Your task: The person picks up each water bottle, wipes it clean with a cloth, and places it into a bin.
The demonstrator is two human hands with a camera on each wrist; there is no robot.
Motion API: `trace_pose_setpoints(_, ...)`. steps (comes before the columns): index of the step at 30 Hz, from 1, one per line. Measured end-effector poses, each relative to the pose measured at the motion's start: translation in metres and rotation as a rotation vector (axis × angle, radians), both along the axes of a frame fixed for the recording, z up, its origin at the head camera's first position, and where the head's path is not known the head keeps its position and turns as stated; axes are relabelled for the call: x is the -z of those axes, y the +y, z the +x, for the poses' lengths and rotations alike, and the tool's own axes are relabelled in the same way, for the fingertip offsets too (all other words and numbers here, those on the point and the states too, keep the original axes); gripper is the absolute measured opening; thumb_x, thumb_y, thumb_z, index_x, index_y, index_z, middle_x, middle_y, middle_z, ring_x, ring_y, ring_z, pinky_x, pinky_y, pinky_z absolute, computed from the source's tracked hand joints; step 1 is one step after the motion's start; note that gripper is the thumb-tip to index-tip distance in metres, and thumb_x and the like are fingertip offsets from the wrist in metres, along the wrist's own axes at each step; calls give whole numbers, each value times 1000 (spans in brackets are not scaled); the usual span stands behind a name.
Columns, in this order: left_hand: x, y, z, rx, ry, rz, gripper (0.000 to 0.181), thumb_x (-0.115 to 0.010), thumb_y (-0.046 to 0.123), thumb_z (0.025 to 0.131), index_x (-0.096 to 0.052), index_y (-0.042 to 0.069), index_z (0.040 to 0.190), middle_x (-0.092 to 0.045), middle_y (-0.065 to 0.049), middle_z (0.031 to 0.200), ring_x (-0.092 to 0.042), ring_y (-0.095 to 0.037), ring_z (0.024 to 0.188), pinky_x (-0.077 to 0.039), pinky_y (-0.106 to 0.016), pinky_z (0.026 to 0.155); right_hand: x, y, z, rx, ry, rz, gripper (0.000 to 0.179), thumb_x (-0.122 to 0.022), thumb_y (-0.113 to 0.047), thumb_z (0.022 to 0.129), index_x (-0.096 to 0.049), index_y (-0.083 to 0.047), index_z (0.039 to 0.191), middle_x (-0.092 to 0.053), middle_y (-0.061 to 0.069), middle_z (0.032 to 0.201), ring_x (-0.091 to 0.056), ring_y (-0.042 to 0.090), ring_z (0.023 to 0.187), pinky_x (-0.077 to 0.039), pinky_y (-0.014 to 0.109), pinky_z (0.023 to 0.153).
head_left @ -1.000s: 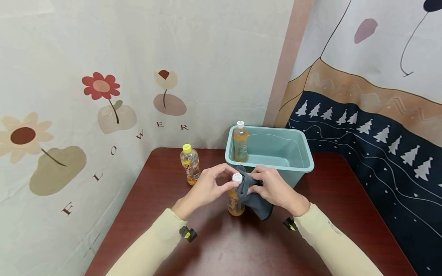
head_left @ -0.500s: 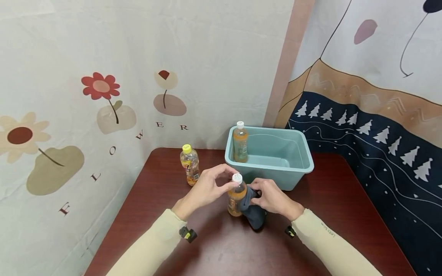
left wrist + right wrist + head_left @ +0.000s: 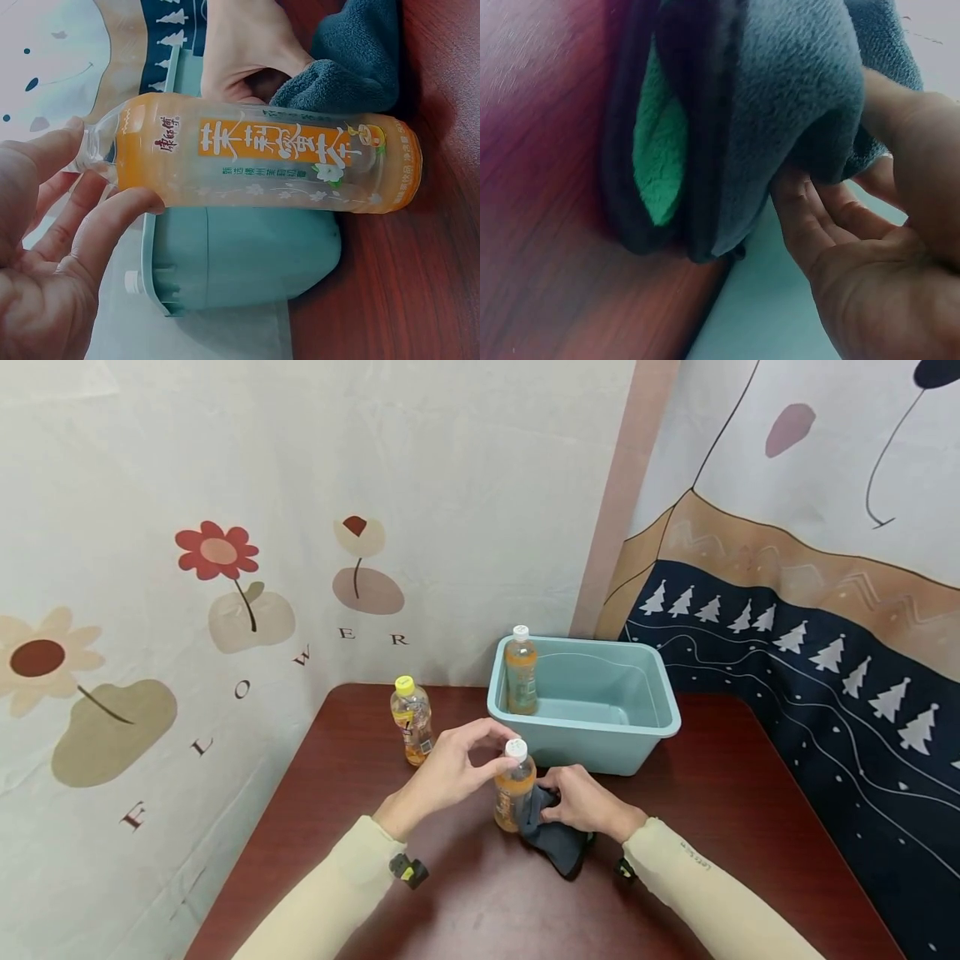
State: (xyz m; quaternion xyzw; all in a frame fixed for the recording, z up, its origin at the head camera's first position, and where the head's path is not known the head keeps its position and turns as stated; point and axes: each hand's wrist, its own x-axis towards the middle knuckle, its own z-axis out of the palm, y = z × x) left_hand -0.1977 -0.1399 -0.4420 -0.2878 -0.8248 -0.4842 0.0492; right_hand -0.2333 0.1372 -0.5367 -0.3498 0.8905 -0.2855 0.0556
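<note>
My left hand holds an orange-labelled tea bottle by its neck and white cap, thumb and fingers around the top. The bottle stands upright on the table. With my right hand I pinch a dark grey cloth against the bottle's right side, low on the body. The right wrist view shows the cloth folded and bunched, with a black edge and a green inner side. Part of the bottle's lower right side is hidden behind the cloth.
Behind the hands stands a light blue-green plastic bin. A similar white-capped bottle is upright at its left end. Left of my left hand, a yellow-capped bottle stands on the dark red wooden table. A printed curtain hangs behind.
My right hand has moved the cloth down the bottle, from beside the cap to its lower right side. The left hand stays at the bottle's neck.
</note>
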Motion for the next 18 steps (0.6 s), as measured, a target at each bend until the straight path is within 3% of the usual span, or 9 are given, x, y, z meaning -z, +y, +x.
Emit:
trace_pose_setpoints(8, -1, 2, -1, 7, 16, -9, 28, -89, 22, 107, -80, 20, 134, -84, 3, 127, -84, -15, 117, -70, -47, 105, -7, 1, 3, 8, 31, -52, 37, -98, -10, 95, -89, -14, 131, -86, 2, 115, -79, 13, 104, -60, 22, 80)
trace_pose_setpoints(12, -2, 0, 0, 4, 12, -14, 28, -89, 22, 107, -80, 21, 133, -84, 3, 126, -84, -15, 116, -70, -45, 105, -22, 1, 5, 20, 53, -87, 41, -99, -10, 94, -88, -9, 133, -86, 2, 113, -80, 13, 101, -62, 23, 80)
trace_pose_setpoints(18, 0, -3, -3, -4, -6, -11, 28, -90, 21, 106, -80, 22, 131, -84, 5, 125, -83, -14, 118, -70, -50, 106, -52, 2, 8, 28, 81, -144, 45, -97, -5, 94, -85, -3, 137, -86, 1, 113, -74, 7, 97, -62, 25, 83)
